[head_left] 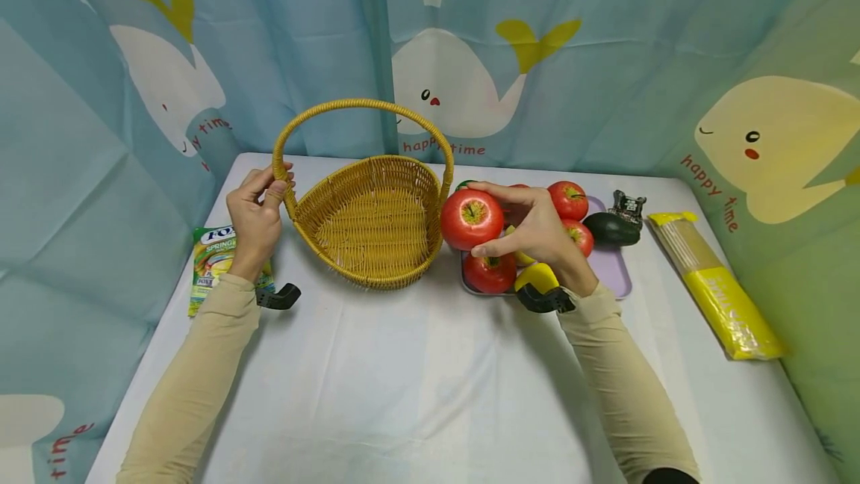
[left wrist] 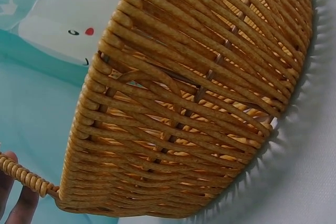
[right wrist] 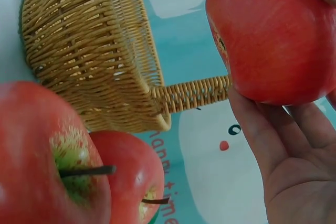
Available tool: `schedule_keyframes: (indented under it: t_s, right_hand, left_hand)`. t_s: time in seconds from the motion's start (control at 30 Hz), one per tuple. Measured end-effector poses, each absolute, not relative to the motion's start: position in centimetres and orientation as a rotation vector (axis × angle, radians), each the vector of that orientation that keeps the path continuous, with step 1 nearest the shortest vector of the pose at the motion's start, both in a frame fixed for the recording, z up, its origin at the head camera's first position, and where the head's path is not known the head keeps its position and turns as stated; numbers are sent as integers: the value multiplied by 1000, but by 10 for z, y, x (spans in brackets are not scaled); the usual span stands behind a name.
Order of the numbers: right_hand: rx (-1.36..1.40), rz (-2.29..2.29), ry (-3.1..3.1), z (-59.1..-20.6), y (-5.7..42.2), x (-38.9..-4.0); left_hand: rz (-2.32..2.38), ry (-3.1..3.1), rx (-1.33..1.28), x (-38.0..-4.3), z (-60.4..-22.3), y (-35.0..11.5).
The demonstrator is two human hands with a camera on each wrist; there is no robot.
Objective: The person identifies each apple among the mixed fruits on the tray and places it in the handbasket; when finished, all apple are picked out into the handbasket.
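Observation:
A woven wicker basket (head_left: pixel 376 222) with a tall hoop handle stands on the table, and nothing lies inside it. My left hand (head_left: pixel 258 208) grips the left foot of that handle; in the left wrist view only fingertips (left wrist: pixel 23 203) show beside the basket's wall (left wrist: pixel 173 114). Raised at the basket's right rim, a red apple (head_left: pixel 472 219) is held between the thumb and fingers of my right hand (head_left: pixel 531 226). The right wrist view shows the held apple (right wrist: pixel 278 35) close up, with the basket (right wrist: pixel 79 45) beyond. Other apples (right wrist: pixel 42 156) sit below the hand.
A lilac tray (head_left: pixel 614 275) at right bears several red apples (head_left: pixel 568 200), yellow fruit (head_left: pixel 537 277) and a dark green avocado-like item (head_left: pixel 611 230). Beside it lies a yellow noodle pack (head_left: pixel 725 290). At left lies a green FOX'S packet (head_left: pixel 215 260). Curtains hang behind the table.

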State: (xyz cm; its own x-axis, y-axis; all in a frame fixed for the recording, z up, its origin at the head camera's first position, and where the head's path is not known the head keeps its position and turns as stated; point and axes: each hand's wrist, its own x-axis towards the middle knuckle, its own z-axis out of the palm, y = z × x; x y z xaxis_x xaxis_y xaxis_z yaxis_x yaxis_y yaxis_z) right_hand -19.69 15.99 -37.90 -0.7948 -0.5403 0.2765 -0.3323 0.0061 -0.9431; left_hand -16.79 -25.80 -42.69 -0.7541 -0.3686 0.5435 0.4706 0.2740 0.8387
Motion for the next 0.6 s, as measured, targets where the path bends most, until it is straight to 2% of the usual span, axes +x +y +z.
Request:
schedule_keyframes:
  t_s: [0.6]
  right_hand:
    - [-1019,-1849,2022,-380,138,-195]
  left_hand:
    - [-1604,-1823,-123,-169,-428,-258]
